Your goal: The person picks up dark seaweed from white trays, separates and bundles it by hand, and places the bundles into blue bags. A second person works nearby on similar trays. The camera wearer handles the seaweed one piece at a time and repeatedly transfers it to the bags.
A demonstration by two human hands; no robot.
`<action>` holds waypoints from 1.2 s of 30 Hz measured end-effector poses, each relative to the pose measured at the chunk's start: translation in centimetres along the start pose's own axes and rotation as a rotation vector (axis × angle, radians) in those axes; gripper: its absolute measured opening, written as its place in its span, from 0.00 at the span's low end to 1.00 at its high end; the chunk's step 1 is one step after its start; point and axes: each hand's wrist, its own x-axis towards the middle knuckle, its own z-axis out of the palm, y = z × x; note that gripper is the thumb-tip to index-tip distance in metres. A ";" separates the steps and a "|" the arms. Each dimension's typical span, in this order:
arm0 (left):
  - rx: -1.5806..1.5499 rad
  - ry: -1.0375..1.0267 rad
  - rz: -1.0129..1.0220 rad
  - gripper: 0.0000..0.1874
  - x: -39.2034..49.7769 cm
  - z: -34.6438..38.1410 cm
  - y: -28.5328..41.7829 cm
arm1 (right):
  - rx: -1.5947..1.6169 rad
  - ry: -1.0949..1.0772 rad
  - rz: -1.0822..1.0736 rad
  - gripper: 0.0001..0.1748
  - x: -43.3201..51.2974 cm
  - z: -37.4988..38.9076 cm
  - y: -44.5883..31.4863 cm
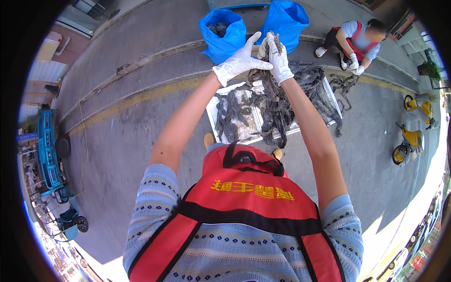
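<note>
My left hand (243,60), in a white glove, is raised with thumb and fingers spread and nothing visible between them. Beside it, my right hand (279,60), also gloved, is closed on dark, wet-looking strips, which hang from it to the pile (276,105) below; they may be seaweed or tripe, I cannot tell which. More of the strips lie spread over white foam boards or lids (213,114) on the ground in front of me. The fingertips of both hands are close together, partly hidden by each other.
Two blue plastic bags stand beyond the boards; the left bag (225,46) holds dark material, the other (287,21) stands beside it. A person (356,42) crouches at the right, gloved hands on similar strips. A curb step runs behind. A yellow scooter (414,130) and blue cart (47,151) stand farther off.
</note>
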 end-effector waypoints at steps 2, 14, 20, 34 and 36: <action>-0.060 -0.020 0.091 0.62 0.2 0.6 -0.7 | -0.091 0.081 0.008 0.10 -0.3 0.4 0.7; -0.216 0.173 -0.283 0.17 -1.3 1.8 -8.0 | -0.206 -0.344 0.182 0.27 -0.3 -2.0 4.1; -0.328 0.475 -0.372 0.08 -4.0 0.4 -13.7 | -0.429 -0.120 0.555 0.22 -2.6 -20.2 13.0; -0.427 0.675 -0.511 0.12 -6.5 5.1 -30.4 | -0.167 0.703 1.247 0.10 -32.7 -48.1 47.2; -0.404 0.677 -0.570 0.14 -5.5 6.2 -32.8 | -0.144 0.628 1.240 0.09 -33.4 -50.1 51.5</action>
